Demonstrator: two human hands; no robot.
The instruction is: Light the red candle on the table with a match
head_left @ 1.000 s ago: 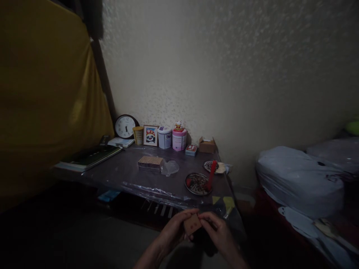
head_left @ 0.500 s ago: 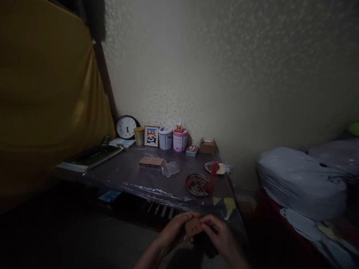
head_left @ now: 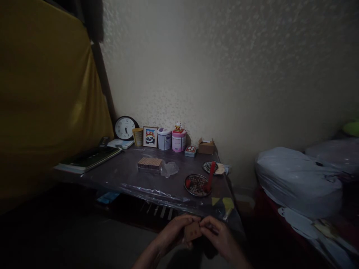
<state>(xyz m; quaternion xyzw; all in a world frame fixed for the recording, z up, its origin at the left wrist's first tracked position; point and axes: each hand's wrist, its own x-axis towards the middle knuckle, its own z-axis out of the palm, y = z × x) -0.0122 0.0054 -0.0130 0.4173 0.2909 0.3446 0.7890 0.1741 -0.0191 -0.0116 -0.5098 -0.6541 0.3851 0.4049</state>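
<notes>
Between my two hands, in front of the table's near edge, is a small brown cardboard box [head_left: 193, 232] with faint dark marks on its face. My left hand [head_left: 174, 231] is wrapped round its left side, thumb along the top. The fingers of my right hand [head_left: 215, 232] pinch at its upper right edge. Beyond the hands on the table, a round plate [head_left: 189, 191] holds dark and pale bits and a red spoon [head_left: 211, 175]. Behind it, a second plate [head_left: 206, 169] carries similar bits and a bundle of pale sticks [head_left: 220, 169].
A plastic-covered table [head_left: 112, 175] bears a bundle of brown strips [head_left: 150, 164] in clear plastic, a clock [head_left: 125, 127], a picture frame [head_left: 150, 136], two canisters [head_left: 164, 139], a flat tin [head_left: 190, 151] and an open carton [head_left: 206, 146]. White bags [head_left: 297, 179] lie at right.
The whole view has shifted slightly. Both hands keep their hold on the small box, its face turned a little; nothing on the table has moved.
</notes>
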